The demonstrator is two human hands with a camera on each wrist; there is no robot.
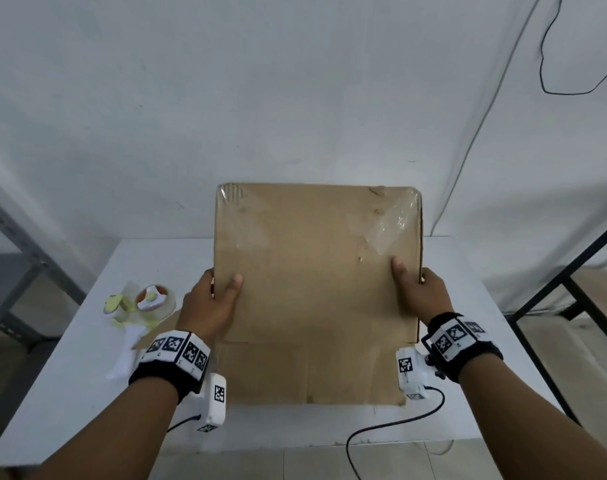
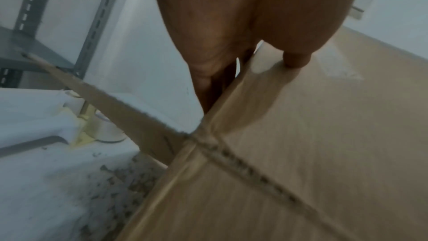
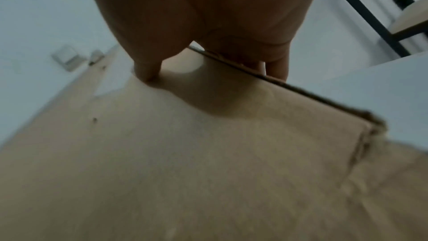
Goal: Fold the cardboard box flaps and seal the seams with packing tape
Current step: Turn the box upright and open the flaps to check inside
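Both hands (image 1: pixel 316 292) on flattened cardboard box (image 1: pixel 312 271), thumbs on top.

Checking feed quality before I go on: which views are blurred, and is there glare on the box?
Head view: sharp; old clear tape on the cardboard box glints. Left wrist view: motion-blurred, thumb shadowing the cardboard. Right wrist view: blurred, dim, the right hand casting shadow.

Tape dispenser (image 1: pixel 146 303) left of box (image 1: pixel 316 271)

1 cardboard box (image 1: pixel 312 271), 2 hands, 1 tape dispenser (image 1: pixel 149 301), 1 table (image 1: pixel 70 393)
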